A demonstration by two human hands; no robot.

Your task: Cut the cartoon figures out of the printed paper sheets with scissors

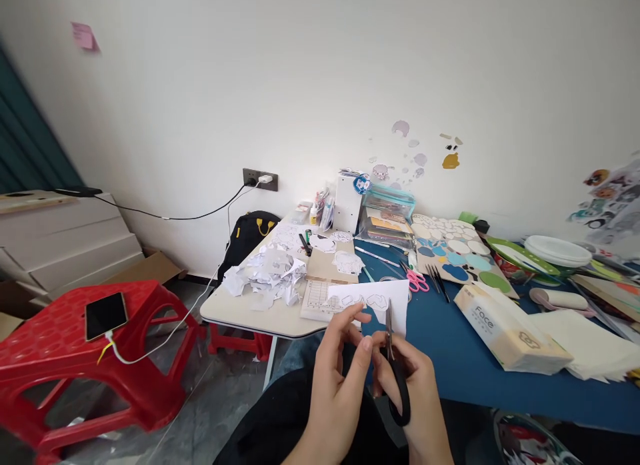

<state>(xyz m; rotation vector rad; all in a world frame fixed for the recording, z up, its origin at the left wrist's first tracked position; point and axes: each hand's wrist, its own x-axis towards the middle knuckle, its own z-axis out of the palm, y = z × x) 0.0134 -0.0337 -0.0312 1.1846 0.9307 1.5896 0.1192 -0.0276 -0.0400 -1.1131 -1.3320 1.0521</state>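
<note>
My right hand [413,378] is closed around black-handled scissors [400,392], whose blades point up and away from me, across a white sheet of paper [397,292]. Outlined shapes are drawn on that sheet, and its lower edge is cut unevenly. Just left of the scissors, my left hand [340,372] has its fingers bent and its thumb apart from them. Its fingertips overlap the sheet's lower edge; whether they touch it I cannot tell. Behind the sheet lies a printed grid page [317,302].
Crumpled paper scraps [273,275] pile up at left. Pink scissors [416,280], tweezers [438,282], a board of coloured cut-outs [457,252] and a tissue pack [510,328] lie on the blue tabletop [440,355]. A red stool [150,318] bears a phone [107,316].
</note>
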